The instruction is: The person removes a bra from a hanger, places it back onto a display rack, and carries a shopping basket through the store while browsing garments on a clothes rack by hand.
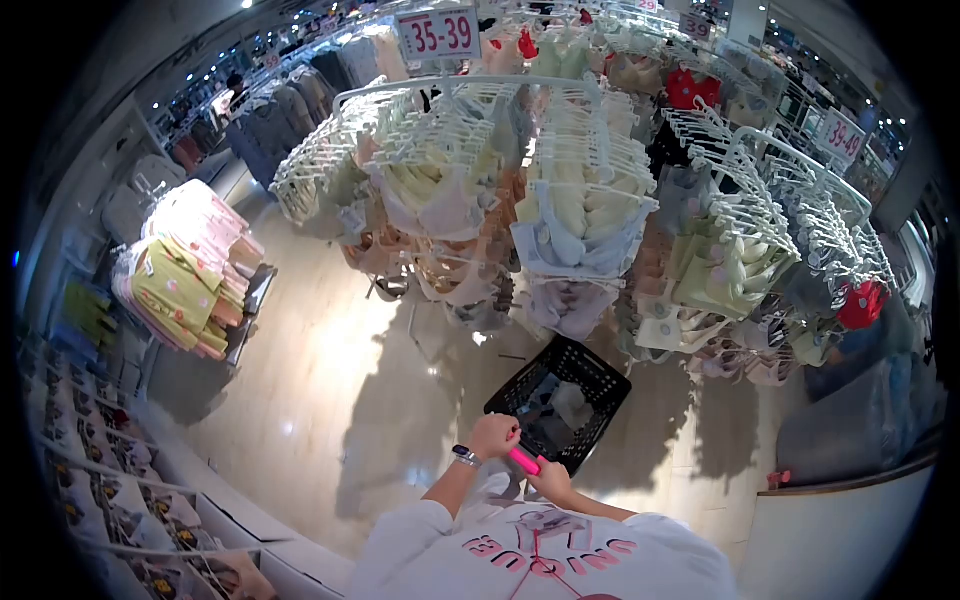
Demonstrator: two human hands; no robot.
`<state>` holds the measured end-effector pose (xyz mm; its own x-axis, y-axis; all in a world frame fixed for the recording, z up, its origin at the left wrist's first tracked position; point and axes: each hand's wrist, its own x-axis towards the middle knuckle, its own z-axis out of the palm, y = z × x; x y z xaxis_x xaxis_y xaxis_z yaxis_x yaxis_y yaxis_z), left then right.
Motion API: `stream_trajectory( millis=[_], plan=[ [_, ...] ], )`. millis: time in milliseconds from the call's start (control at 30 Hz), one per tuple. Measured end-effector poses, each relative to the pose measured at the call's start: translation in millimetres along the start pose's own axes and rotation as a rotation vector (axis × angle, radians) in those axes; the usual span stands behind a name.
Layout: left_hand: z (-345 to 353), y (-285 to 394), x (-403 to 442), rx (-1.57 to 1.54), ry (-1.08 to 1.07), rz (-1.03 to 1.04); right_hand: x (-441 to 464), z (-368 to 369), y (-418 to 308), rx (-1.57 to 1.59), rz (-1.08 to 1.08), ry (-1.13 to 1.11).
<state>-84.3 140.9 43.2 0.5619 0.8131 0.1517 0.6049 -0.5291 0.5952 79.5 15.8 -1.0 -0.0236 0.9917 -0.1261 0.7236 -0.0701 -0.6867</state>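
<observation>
My left hand [494, 437], with a watch [465, 455] on the wrist, is closed around the upper end of a bright pink handle [524, 461]. Lower on the same handle, my right hand [551, 481] is wrapped around it. Just beyond my hands is a black shopping basket [603, 395] with perforated walls, tilted in view. Some grey and pale folded garments [570, 405] lie inside it. How the handle joins the basket is hidden by my hands.
Ahead stand racks of bras [580, 215] on white hangers, under a 35-39 price sign [439, 34]. Patterned pajamas [180, 290] hang at the left. Shelved bins [130, 500] line the lower left; a counter [850, 525] stands at the lower right. Pale flooring [290, 400] lies between.
</observation>
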Motion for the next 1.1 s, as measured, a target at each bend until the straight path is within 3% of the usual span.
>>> stream_trajectory(
  millis=[133, 267, 300, 367, 467, 567, 600, 700, 833, 967, 1100],
  plan=[
    [-4, -23, 35, 0.002, -0.104, 0.144, 24, 8, -1, -0.002, 0.159, -0.069],
    [-8, -38, 81, 0.011, -0.147, 0.363, 53, 2, -7, 0.191, 0.348, -0.115],
    [-12, -40, 93, 0.026, -0.233, 0.358, 58, -7, -17, 0.251, 0.279, -0.067],
    [-18, -32, 111, 0.088, 0.007, 0.526, 76, -21, -37, 0.229, 0.285, -0.031],
    [-7, -32, 136, 0.168, 0.093, 0.413, 110, -4, -33, 0.146, 0.453, 0.214],
    [13, -38, 154, 0.118, -0.033, 0.287, 137, -8, -29, 0.109, 0.487, 0.368],
    [17, -42, 157, 0.027, -0.152, 0.227, 141, -11, -31, 0.073, 0.513, 0.392],
    [15, -54, 161, -0.113, -0.145, 0.362, 155, -22, -21, 0.005, 0.549, 0.508],
    [16, -83, 176, -0.497, -0.436, 0.146, 174, -36, -7, -0.026, 0.697, 0.566],
    [-51, -60, 219, -0.338, 0.023, 0.094, 182, -56, -7, -0.049, 0.781, 0.642],
    [-107, -38, 271, -0.183, 0.367, 0.242, 188, -68, 9, -0.055, 0.820, 0.714]
  ],
)
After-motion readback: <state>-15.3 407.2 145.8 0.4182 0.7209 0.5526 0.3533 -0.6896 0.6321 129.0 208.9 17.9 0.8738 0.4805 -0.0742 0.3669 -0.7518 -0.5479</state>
